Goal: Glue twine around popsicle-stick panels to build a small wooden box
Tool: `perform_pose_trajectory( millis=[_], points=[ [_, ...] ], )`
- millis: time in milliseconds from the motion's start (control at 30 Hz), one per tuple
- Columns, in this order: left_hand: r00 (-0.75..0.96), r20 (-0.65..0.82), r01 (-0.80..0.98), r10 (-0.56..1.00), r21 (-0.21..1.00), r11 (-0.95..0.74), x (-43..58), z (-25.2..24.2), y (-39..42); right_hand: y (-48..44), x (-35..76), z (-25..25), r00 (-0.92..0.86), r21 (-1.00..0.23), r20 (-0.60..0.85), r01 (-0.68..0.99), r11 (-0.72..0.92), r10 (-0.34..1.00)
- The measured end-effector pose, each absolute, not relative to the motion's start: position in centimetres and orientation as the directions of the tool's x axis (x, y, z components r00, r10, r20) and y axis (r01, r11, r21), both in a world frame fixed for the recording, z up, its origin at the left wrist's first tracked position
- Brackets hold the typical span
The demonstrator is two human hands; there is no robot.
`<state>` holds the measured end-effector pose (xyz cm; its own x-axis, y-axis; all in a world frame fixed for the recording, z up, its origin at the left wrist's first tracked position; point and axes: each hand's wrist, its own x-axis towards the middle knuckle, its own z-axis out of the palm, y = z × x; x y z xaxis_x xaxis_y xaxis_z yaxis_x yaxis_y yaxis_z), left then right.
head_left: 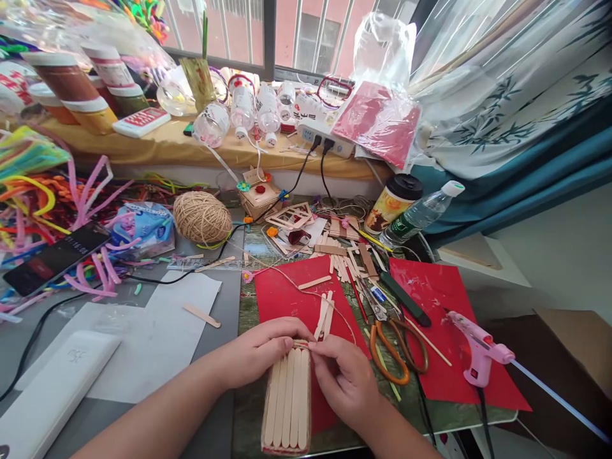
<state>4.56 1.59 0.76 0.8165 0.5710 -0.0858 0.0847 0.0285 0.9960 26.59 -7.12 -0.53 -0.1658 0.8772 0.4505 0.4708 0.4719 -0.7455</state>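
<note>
A narrow box of craft sticks (288,401), trimmed with twine along its edges, lies at the table's front edge. My left hand (261,350) closes on its far end, the thumb pressed at the top rim. At the far right corner my right hand (344,376) pinches the twine (342,312), which runs back over the red paper (280,287) toward the ball of twine (203,218). What lies between the right fingertips is mostly hidden. Just beyond the hands, a few loose craft sticks (325,313) rest on the red paper.
Orange-handled scissors (389,350) and a green utility knife (405,299) lie to the right. A pink hot glue gun (480,350) rests on another red sheet (444,376). Behind stand a water bottle (421,217) and a lidded cup (394,201). A phone (57,258) is at left.
</note>
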Motion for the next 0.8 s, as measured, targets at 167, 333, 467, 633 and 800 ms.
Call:
perform_pose_trajectory(
  millis=[167,333,467,633,800],
  points=[
    [0.822,-0.08,0.081,0.563,0.996,0.023,4.8,0.8,1.6,-7.2,26.1,-1.3,-0.059,-0.834,0.366,0.421,0.356,0.929],
    [0.821,-0.092,0.087,0.563,0.996,0.037,4.9,0.7,1.6,-7.2,26.3,-1.8,-0.047,-0.855,0.341,0.399,0.331,0.939],
    [0.825,-0.084,0.076,0.559,0.996,0.038,5.0,0.9,1.6,-7.3,26.7,-1.3,-0.104,-0.798,0.417,0.434,0.418,0.903],
    [0.829,-0.086,0.072,0.552,0.996,0.046,5.3,1.1,1.6,-7.3,27.0,-0.5,-0.148,-0.753,0.451,0.466,0.464,0.88],
    [0.832,-0.089,0.041,0.547,0.994,0.1,5.4,0.8,1.5,-7.1,26.9,-0.5,-0.144,-0.756,0.456,0.459,0.467,0.878]
  ],
)
